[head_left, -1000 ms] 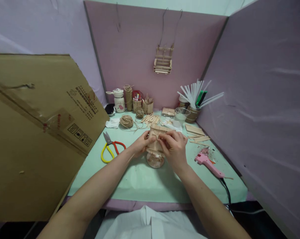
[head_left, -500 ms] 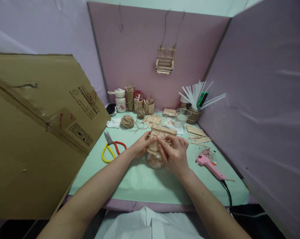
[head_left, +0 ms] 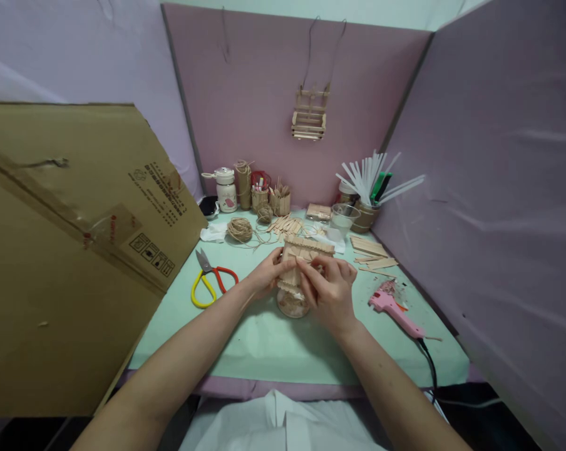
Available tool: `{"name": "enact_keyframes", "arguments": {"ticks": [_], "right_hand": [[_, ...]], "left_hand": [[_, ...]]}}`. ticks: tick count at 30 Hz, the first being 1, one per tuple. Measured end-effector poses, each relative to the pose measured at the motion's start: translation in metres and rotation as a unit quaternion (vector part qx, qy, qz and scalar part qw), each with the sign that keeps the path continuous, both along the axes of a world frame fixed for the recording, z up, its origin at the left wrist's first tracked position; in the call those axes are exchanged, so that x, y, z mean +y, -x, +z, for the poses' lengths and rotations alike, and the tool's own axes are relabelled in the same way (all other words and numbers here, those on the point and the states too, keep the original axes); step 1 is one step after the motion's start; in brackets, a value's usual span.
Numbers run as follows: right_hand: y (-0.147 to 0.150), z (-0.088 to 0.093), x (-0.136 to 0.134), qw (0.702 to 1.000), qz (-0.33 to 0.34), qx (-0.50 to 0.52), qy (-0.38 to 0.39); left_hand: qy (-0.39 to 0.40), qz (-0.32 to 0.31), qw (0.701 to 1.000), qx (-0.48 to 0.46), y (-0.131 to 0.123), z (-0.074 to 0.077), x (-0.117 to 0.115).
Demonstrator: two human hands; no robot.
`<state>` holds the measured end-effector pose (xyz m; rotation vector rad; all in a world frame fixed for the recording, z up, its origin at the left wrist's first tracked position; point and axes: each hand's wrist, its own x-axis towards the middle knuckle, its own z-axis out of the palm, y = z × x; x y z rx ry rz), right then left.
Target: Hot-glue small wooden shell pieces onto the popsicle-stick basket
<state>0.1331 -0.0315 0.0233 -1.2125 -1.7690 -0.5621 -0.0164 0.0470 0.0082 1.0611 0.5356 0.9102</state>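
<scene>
A small craft-stick model [head_left: 291, 277] with scalloped edges stands on or above a round base [head_left: 292, 304] in the middle of the table. My left hand [head_left: 267, 274] is closed on the model's left side, thumb across its front. My right hand [head_left: 330, 285] is closed in a pinch at the model's front, its thumb and forefinger tips near my left thumb. Whatever lies between those fingertips is too small to make out. The right hand hides the model's right side.
Scissors [head_left: 208, 275] lie left of my hands, a pink glue gun [head_left: 398, 314] right. Behind are a twine ball [head_left: 239, 230], loose craft sticks [head_left: 285, 227], a clear plastic cup [head_left: 345, 217] and a pot of glue sticks [head_left: 365, 216]. A large cardboard sheet [head_left: 76, 282] stands at left.
The view has shifted very slightly. Both hands stay in nearly the same place on the craft-stick model.
</scene>
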Motion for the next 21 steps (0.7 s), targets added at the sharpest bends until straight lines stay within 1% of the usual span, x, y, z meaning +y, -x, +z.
{"name": "enact_keyframes", "arguments": {"ticks": [13,16,18,21], "right_hand": [[0.0,-0.002,0.0,1.0,0.004,0.001,-0.001],[0.0,-0.002,-0.001,0.999,0.035,0.012,0.0],[-0.001,-0.001,-0.001,0.997,0.066,0.044,-0.008],[-0.008,-0.002,0.005,0.983,0.074,0.166,-0.025]], "left_hand": [[-0.006,0.002,1.0,0.003,0.001,0.003,-0.001],[-0.003,0.002,1.0,0.01,0.002,0.004,0.001],[-0.002,0.009,1.0,0.016,0.003,0.003,0.003],[-0.003,0.035,0.999,0.019,0.006,0.001,0.01]]}}
